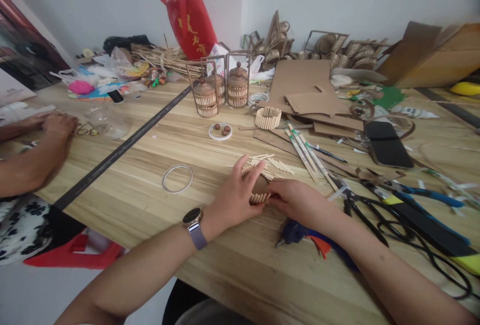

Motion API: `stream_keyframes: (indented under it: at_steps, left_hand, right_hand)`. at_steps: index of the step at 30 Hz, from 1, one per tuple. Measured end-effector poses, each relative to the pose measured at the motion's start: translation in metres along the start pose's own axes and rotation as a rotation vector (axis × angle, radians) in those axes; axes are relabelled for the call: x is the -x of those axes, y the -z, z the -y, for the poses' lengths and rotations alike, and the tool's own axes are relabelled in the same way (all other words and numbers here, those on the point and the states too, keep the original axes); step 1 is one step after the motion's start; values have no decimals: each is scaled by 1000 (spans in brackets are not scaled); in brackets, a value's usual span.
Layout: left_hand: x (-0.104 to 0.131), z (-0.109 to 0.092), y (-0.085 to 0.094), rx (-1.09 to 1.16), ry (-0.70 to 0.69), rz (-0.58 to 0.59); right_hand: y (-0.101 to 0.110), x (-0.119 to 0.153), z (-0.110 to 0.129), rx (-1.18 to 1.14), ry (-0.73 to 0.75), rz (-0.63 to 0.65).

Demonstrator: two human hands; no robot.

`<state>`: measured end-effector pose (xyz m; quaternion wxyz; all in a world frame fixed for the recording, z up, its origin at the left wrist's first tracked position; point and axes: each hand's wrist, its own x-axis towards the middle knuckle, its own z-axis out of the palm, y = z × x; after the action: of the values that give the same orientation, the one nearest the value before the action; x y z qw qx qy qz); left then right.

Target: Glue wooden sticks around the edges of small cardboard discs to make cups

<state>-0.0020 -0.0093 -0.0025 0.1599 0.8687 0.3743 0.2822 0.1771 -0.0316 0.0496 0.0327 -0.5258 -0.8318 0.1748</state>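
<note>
A small round cardboard piece edged with short wooden sticks [259, 198] sits low over the table between my hands. My left hand [238, 192] curls round its left side, thumb at the near rim and fingers raised over the far rim. At its right edge, my right hand [290, 197] pinches with fingertips; whether a loose stick is in them is too small to tell. Just beyond lie loose short sticks [279, 166]. Under my right forearm is a blue glue gun [294, 232] with an orange trigger, partly hidden.
A finished stick ring [267, 118], tape rolls [177, 179] and lidded stick baskets [205, 97] stand farther back. Black scissors [393, 227], pliers [431, 195], a phone [388, 144] and cardboard [300, 82] crowd the right. Another person's hands [60, 122] rest at the left.
</note>
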Motion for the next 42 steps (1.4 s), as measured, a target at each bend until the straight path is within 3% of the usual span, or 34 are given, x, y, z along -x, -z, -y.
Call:
stream_keyframes:
  at_steps: [7,18,32,37,42]
  left_hand:
    - [-1,1,0,20,1,1]
    - [0,2,0,28,-18,-2]
    - [-2,9,6,88,-13,33]
    - [-2,14,11,118,24,68]
    - [-1,15,11,146,28,75]
  right_hand:
    - [-3,0,-5,87,128,-56]
    - [-3,-1,-4,210,159,-89]
    - [2,2,-6,180,67,-112]
    - [22,22,-11,68,-9,-181]
    - [30,64,-32,-46,-179,-8]
